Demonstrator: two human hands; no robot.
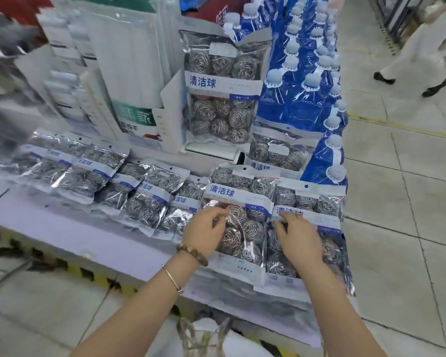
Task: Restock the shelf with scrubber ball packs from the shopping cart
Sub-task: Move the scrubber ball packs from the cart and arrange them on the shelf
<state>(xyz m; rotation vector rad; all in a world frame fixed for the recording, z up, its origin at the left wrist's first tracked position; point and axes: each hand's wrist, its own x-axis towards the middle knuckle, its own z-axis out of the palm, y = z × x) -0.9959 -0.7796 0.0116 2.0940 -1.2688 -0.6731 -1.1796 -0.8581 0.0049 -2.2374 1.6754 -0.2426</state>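
Clear packs of steel scrubber balls lie in overlapping rows on a low white shelf [62, 228]. My left hand [204, 233] rests on the left side of a scrubber pack [245, 202] at the front, fingers curled onto its plastic. My right hand [298, 238] presses on that pack's right edge and on the neighbouring pack [317, 202]. Further left lies a row of several more packs [88, 173]. Behind, one pack stands upright in a white display box [219, 86]. No shopping cart is visible.
Blue refill pouches with white caps [307, 81] stand in rows at the right of the shelf. Tall white packaged goods [124, 60] stand at the back left. A person [420, 55] walks on the tiled aisle at upper right. Yellow-black tape [93, 274] marks the shelf base.
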